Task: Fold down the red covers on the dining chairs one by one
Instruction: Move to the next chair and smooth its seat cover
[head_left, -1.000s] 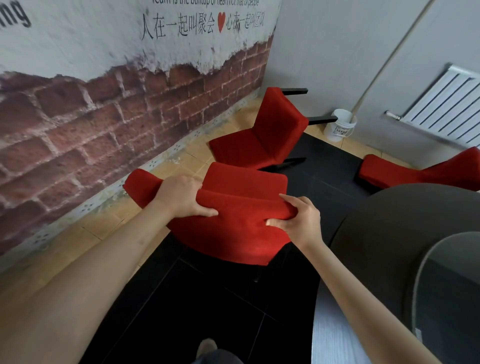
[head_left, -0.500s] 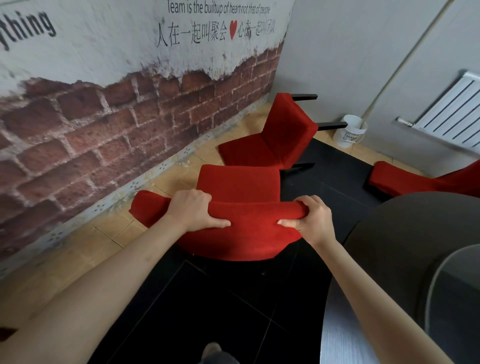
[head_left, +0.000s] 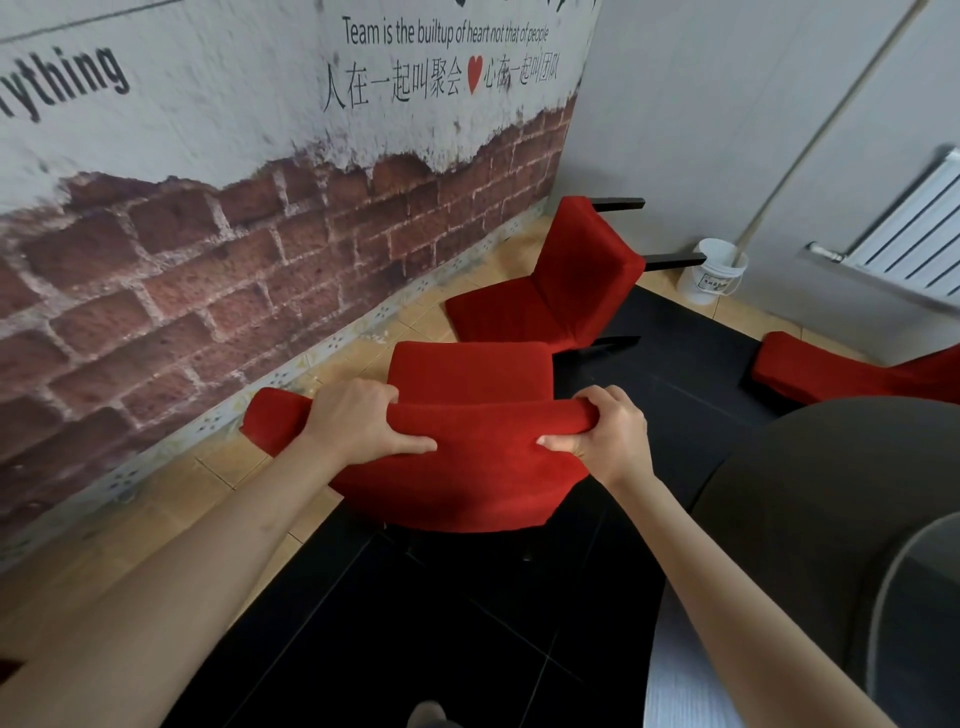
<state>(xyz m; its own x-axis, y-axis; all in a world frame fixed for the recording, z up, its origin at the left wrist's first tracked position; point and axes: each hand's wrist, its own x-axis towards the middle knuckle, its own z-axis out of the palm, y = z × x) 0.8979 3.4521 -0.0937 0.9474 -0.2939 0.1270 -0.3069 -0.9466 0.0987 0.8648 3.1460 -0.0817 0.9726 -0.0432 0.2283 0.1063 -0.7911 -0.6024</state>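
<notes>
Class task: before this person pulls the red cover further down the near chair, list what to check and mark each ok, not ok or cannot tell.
1. Left hand grips the cover at the backrest top: ok.
2. Right hand grips the cover's other end: ok.
3. Cover lies smooth between the hands: not ok, it is bunched into a roll.
4. Seat free of objects: ok.
5. Cover's lower hem free: cannot tell.
6. Table clear of the right arm: ok.

Matt, napped cloth red cover (head_left: 467, 467)

A brick-effect mural wall (head_left: 218, 270) meets black floor tiles (head_left: 441, 623); a white radiator (head_left: 914, 244) and bucket (head_left: 711, 273) stand beyond
</notes>
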